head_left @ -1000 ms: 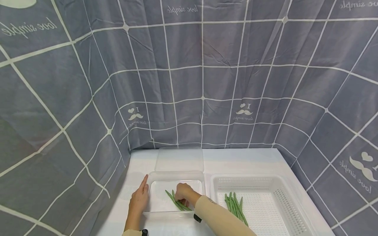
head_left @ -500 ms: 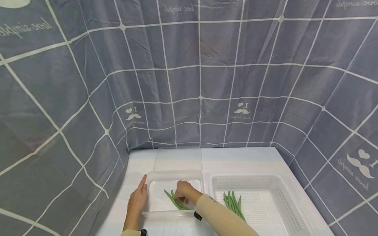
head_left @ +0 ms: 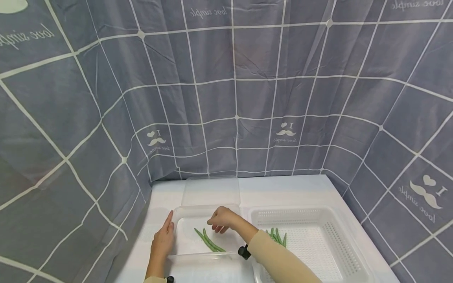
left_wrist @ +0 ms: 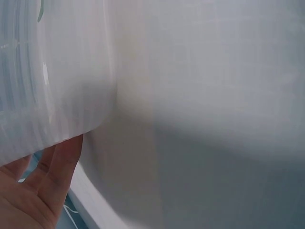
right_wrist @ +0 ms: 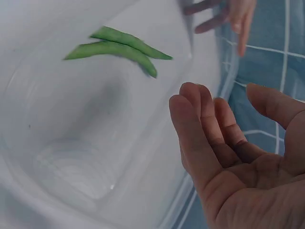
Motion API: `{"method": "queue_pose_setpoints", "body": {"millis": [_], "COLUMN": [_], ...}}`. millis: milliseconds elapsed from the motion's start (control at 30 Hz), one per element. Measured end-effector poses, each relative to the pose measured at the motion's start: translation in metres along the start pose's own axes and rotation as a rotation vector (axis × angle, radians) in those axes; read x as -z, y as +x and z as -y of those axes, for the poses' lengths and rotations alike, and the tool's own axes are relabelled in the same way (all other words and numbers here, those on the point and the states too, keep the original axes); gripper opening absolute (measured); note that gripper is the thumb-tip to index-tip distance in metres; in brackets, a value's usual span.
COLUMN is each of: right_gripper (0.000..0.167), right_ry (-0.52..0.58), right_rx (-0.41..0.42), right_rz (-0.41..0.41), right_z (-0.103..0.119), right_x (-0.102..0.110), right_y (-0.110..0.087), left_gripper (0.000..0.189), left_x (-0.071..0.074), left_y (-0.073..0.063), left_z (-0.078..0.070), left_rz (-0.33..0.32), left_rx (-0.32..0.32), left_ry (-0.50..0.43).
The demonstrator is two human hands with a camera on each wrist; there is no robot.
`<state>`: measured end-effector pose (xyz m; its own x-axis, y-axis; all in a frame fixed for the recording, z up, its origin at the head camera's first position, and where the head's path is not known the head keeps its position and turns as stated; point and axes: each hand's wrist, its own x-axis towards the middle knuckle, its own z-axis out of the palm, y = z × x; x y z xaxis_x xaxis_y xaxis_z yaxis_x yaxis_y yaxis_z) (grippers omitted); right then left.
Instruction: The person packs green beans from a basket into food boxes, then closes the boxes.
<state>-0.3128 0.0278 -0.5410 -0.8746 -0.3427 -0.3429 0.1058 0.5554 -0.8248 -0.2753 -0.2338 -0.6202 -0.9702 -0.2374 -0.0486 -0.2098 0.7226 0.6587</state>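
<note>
Two green beans (head_left: 209, 240) lie side by side on the floor of a clear plastic container (head_left: 184, 235). Above them, inside the container's outline in the head view, hovers my right hand (head_left: 223, 220), holding nothing. The right wrist view shows that hand (right_wrist: 238, 152) with loosely bent fingers and the thumb apart, beside the bean pair (right_wrist: 121, 46). Along the container's left side my left hand (head_left: 163, 237) rests, index finger extended along the wall. Its fingers (left_wrist: 66, 155) touch the outer wall (left_wrist: 71, 86) in the left wrist view.
A white perforated basket (head_left: 339, 236) stands to the right, with several green beans (head_left: 279, 237) at its left, partly hidden by my right sleeve. A clear flat lid (head_left: 211, 191) lies behind the container. Another clear container (head_left: 209, 269) sits in front. Grey checked curtains (head_left: 255, 98) surround the white table (head_left: 276, 190).
My right hand has let go of the beans, its fingers loosening, and risen up and back from them. Both beans stay on the container floor. My left hand keeps its place.
</note>
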Motion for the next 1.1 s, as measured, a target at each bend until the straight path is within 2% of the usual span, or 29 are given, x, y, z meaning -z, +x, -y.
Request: {"method": "queue_pose_setpoints", "body": {"millis": [233, 433, 700, 900, 1100], "right_gripper": [0.021, 0.024, 0.028, 0.029, 0.03], "right_ry": [0.126, 0.158, 0.184, 0.187, 0.224], "right_rx": [0.061, 0.091, 0.096, 0.078, 0.061], "right_rz": [0.049, 0.058, 0.023, -0.017, -0.054], "right_z": [-0.001, -0.004, -0.016, -0.031, -0.046], "right_x": [0.029, 0.045, 0.065, 0.086, 0.103], "right_y": [-0.015, -0.026, -0.045, -0.064, -0.074], "left_gripper": [0.054, 0.054, 0.054, 0.054, 0.054], "left_x": [0.001, 0.0, -0.001, -0.001, -0.001], "left_y": [0.0, 0.0, -0.001, -0.001, -0.002], "left_z": [0.001, 0.001, -0.001, 0.0, -0.002], "left_rz": [0.004, 0.005, 0.009, 0.005, 0.003], "left_rx": [0.003, 0.012, -0.003, -0.003, -0.013], "left_ry": [0.007, 0.002, 0.003, 0.014, 0.011]}}
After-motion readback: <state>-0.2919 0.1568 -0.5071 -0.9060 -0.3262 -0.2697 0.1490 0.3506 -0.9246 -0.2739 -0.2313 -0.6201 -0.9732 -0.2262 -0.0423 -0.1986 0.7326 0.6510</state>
